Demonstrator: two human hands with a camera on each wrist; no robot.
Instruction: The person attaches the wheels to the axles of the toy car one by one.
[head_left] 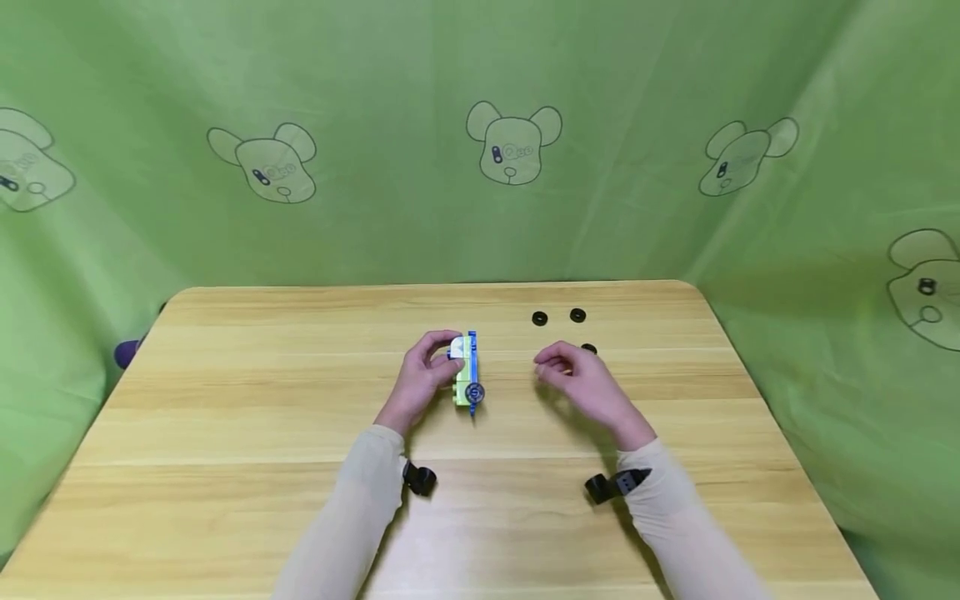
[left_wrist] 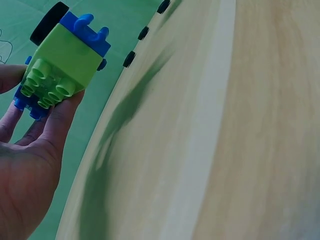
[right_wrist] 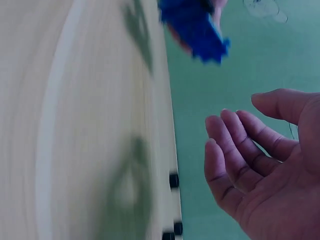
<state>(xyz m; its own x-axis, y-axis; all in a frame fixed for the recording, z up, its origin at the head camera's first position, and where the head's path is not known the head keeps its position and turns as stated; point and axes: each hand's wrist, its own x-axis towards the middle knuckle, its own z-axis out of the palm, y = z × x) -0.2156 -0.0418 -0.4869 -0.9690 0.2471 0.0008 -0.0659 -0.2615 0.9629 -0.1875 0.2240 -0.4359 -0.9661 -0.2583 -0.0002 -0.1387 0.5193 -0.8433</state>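
A toy car of green and blue building blocks (head_left: 462,379) is gripped between the thumb and fingers of my left hand (head_left: 422,377), raised above the table and turned on its side. One black wheel (left_wrist: 49,23) shows on it in the left wrist view, near the blue end piece with two hooks. Its blue underside (right_wrist: 192,27) faces my right hand in the right wrist view. My right hand (head_left: 583,385) hovers right of the car, fingers loosely bent and nothing between them. Just beyond it lies a loose black wheel (head_left: 589,348), partly hidden by the hand.
Two more black wheels, a left one (head_left: 540,318) and a right one (head_left: 577,315), lie near the far edge of the wooden table (head_left: 225,500). A green curtain (head_left: 390,208) with bear-head drawings hangs behind and around. Something purple (head_left: 126,353) shows past the left edge.
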